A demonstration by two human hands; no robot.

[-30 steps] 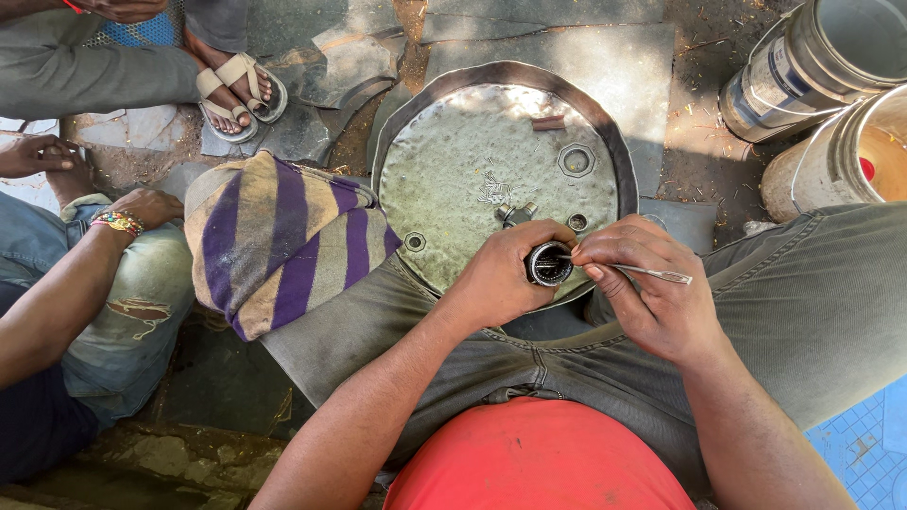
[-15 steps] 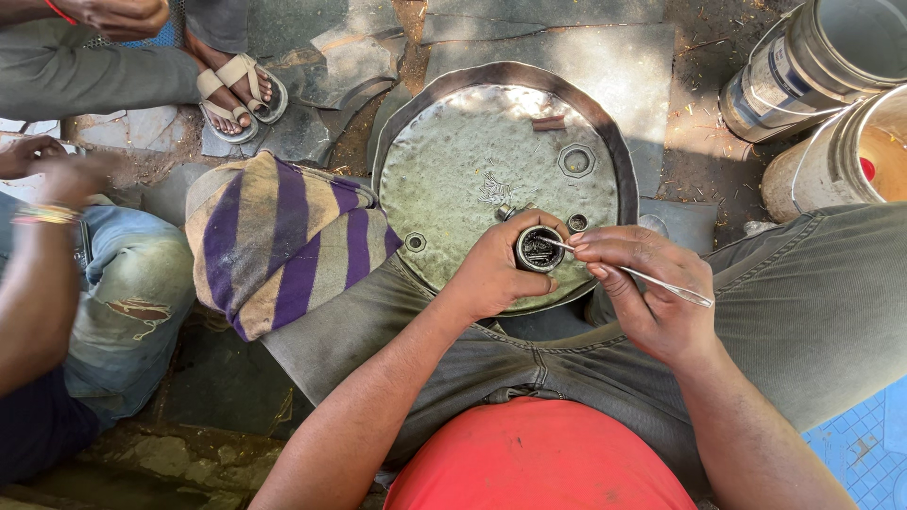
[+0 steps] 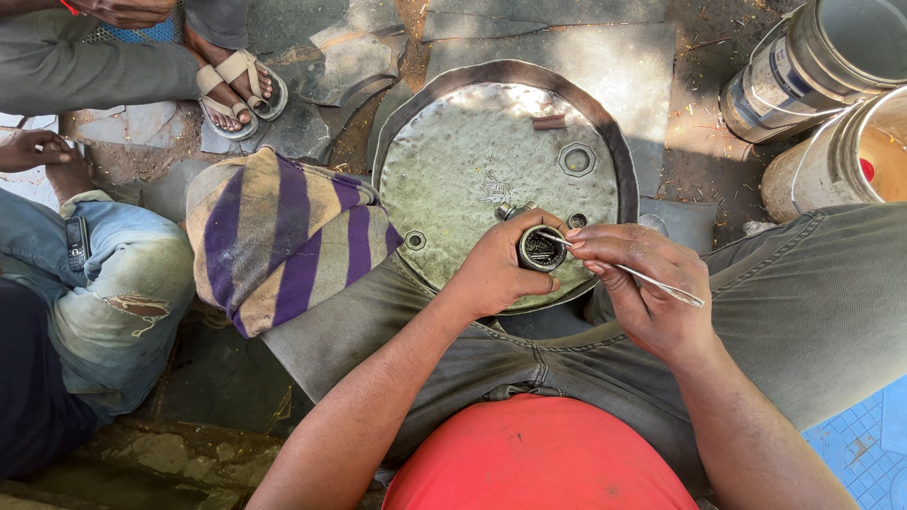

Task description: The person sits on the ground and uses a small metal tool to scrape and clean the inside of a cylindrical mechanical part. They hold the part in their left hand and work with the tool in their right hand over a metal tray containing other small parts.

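My left hand (image 3: 499,269) grips a small round metal part (image 3: 541,249), dark inside, just above the near rim of a large dented metal pan (image 3: 472,142). My right hand (image 3: 642,288) pinches a thin metal pin-like tool (image 3: 652,280), whose tip reaches into the round part. Both hands meet over my lap, between my grey-trousered legs. Small metal pieces, a hexagonal nut (image 3: 576,159) and a short brown stub (image 3: 549,122) lie in the pan.
A purple-and-tan striped cloth (image 3: 274,236) lies left of the pan. Metal buckets (image 3: 831,57) stand at the top right. Another person in torn jeans (image 3: 113,283) sits at the left; a sandalled foot (image 3: 231,85) rests at the top left.
The neighbour's arm with the bracelet has withdrawn from the left side. My hands have stayed over the pan's near rim, the tool tip shifting slightly within the round part.
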